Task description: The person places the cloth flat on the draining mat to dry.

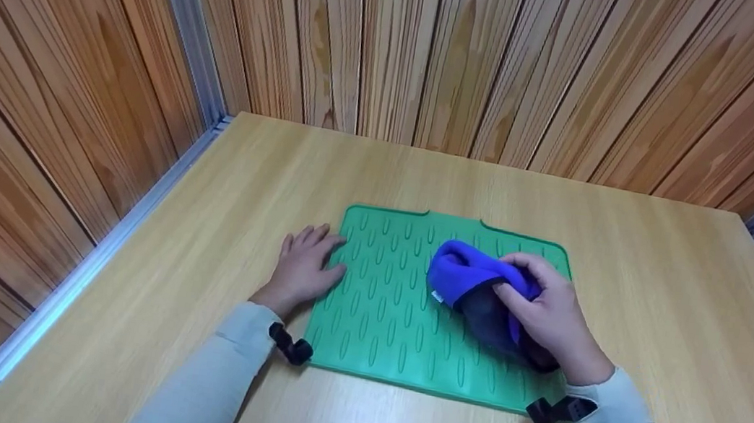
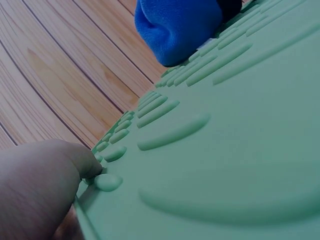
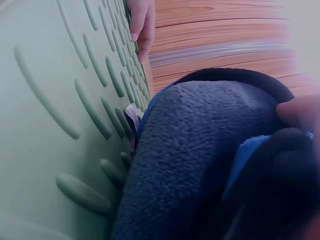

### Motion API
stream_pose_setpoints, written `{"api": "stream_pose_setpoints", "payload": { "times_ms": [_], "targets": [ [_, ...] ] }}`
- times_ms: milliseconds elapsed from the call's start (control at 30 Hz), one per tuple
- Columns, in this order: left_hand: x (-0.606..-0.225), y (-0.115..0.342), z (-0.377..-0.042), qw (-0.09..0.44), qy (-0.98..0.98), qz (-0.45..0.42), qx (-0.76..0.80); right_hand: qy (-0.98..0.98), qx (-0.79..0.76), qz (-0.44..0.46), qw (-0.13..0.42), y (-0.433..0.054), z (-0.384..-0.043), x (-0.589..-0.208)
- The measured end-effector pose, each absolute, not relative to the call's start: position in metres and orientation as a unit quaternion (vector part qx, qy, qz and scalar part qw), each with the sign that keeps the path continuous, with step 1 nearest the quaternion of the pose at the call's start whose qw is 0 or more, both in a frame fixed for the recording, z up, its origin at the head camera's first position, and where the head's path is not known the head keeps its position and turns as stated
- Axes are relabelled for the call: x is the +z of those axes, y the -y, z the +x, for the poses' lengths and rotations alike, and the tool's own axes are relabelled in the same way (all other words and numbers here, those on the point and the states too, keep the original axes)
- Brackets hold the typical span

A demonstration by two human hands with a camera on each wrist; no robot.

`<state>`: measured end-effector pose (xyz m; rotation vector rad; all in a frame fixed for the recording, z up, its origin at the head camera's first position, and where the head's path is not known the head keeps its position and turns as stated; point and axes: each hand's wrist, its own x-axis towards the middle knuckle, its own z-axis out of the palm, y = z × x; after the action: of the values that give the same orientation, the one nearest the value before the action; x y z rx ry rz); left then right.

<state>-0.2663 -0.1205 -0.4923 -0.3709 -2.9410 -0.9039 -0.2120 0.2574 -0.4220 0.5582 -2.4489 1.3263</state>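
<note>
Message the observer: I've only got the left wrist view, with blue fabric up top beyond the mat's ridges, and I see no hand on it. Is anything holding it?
Observer: Yes. In the head view, the right hand grips the blue fabric.
Operator: Got it. I mostly see the blue face. What does the other face look like?
Observer: From the right wrist view, the other face is dark grey and looks plush.

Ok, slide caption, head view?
Right hand grips a bunched blue-and-black fleece cloth over a ridged green mat; left hand touches its left edge.
</note>
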Motion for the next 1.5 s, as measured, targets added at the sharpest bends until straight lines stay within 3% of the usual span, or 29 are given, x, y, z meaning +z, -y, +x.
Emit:
{"api": "stream_pose_setpoints", "payload": {
  "times_ms": [667,1000,1500],
  "targets": [
    [-0.487,0.112,-0.271,0.019,0.95,-0.123,-0.287,0.895,0.357,0.263,-0.039,-0.255,-0.209,-0.439],
    [-0.487,0.113,-0.271,0.013,0.949,-0.126,-0.289,0.893,0.366,0.26,-0.038,-0.256,-0.208,-0.438],
    [-0.464,0.075,-0.26,-0.015,0.926,-0.148,-0.346,0.839,0.468,0.276,0.025,-0.291,-0.208,-0.446]
  ]
}}
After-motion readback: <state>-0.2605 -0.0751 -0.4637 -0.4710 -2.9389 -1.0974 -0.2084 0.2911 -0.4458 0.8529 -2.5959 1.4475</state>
